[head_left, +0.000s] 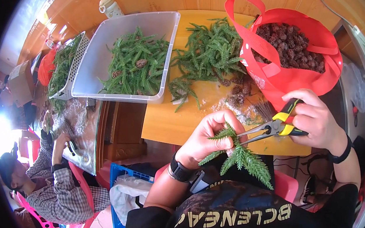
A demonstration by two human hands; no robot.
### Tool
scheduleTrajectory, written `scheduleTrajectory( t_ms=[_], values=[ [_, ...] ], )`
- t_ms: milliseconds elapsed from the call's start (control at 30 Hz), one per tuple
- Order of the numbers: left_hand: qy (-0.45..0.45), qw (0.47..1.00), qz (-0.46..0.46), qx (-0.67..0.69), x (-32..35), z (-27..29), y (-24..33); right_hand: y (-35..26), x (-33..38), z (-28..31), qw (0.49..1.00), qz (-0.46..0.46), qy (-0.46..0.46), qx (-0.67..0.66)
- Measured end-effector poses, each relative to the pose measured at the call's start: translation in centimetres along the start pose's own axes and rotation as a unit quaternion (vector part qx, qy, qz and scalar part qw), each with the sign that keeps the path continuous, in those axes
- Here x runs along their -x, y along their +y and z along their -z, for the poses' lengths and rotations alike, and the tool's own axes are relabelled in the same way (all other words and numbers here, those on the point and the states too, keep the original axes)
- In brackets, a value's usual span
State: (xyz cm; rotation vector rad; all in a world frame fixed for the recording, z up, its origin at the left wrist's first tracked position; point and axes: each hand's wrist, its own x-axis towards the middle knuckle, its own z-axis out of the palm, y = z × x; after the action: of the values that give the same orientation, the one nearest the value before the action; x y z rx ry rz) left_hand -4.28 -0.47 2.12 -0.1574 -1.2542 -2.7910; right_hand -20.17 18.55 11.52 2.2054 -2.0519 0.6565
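Sprig [248, 159], green and branching, held before the person's shirt [230, 204], near the front edge of the yellow table [161, 122]. Tub [96, 80], clear plastic, at the table's left, containing greenery [131, 59]. Bag [269, 81], red, at the right, holding brown cones [288, 44]. Pile [211, 52] of similar greenery, between tub and bag. Left hand [209, 138], thumb and fingers pinching the sprig. Right hand [317, 121], fingers wrapped round the handles of the pliers [274, 127]. Pliers, black and yellow, jaws parted beside the left thumb; contact with the sprig cannot be told.

1 yel-blk pliers [274, 128], 1 tote [272, 85], 1 clr bin [113, 30].
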Motion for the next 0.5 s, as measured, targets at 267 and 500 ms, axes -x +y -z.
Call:
scheduleTrajectory(
  t_ms=[267,500],
  values=[
    [-0.059,0.995,0.042,0.063,-0.13,0.12,-0.29,0.64,-0.28,-0.26,0.999,0.029,-0.009,0.011],
    [-0.072,0.992,0.06,0.088,-0.35,-0.11,-0.27,0.91,-0.19,-0.65,0.999,0.046,-0.01,0.001]
  ],
)
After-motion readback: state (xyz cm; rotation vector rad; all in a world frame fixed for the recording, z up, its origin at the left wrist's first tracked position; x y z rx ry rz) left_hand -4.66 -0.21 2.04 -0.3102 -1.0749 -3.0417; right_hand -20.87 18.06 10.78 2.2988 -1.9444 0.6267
